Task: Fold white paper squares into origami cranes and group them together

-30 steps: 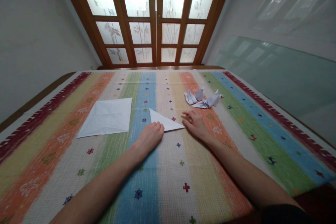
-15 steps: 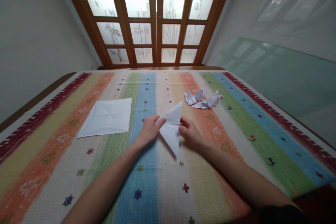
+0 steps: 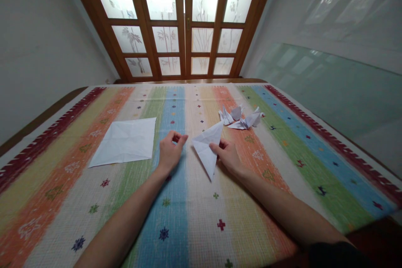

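Observation:
A white sheet of paper folded into a triangle (image 3: 207, 142) is in my right hand (image 3: 230, 157), pinched at its right edge with the thumb on top. Its lowest corner points down toward the tablecloth. My left hand (image 3: 171, 153) is just left of the paper, apart from it. The left fingers are curled in with the thumb close against them, and nothing shows in them. A creased white sheet of paper (image 3: 127, 140) lies flat to the left of my left hand.
Folded white paper cranes (image 3: 246, 120) lie together beyond my right hand. A striped tablecloth (image 3: 163, 251) covers the table. Wooden doors with frosted panes (image 3: 185, 65) stand past the far edge; a glass panel (image 3: 329, 88) leans along the right wall.
My left hand has let go of the folded paper and moved slightly left. My right hand has taken it at the right edge, thumb now on top, and the paper has turned a little.

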The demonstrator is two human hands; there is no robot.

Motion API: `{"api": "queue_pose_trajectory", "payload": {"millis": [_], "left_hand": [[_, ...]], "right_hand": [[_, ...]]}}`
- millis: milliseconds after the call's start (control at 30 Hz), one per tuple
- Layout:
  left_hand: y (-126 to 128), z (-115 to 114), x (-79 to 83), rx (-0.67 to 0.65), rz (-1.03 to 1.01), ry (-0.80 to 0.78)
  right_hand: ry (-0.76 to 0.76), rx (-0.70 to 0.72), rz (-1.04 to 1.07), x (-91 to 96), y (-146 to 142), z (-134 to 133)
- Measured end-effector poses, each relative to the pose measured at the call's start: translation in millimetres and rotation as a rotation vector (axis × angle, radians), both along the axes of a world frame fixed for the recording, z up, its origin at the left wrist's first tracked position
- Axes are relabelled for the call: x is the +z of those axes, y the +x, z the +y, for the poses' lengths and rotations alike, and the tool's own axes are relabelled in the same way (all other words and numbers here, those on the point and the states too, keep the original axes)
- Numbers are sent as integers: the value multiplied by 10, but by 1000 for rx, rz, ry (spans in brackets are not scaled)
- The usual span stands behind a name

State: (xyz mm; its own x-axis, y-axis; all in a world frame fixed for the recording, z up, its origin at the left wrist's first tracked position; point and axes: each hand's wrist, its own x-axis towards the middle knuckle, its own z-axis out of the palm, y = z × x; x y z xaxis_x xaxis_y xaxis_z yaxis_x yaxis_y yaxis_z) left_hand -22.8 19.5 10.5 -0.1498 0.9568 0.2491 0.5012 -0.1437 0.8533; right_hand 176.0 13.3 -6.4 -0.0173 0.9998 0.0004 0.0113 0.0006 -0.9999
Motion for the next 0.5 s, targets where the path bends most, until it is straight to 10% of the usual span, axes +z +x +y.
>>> {"api": "queue_pose_trajectory", "payload": {"millis": [167,500], "left_hand": [[284,-154,-96,-320,71,-11],[330,-193,-129,-455,191,-75]], "right_hand": [[54,16,56,0,-94,-37],[26,292,173,-91,-49,-89]]}}
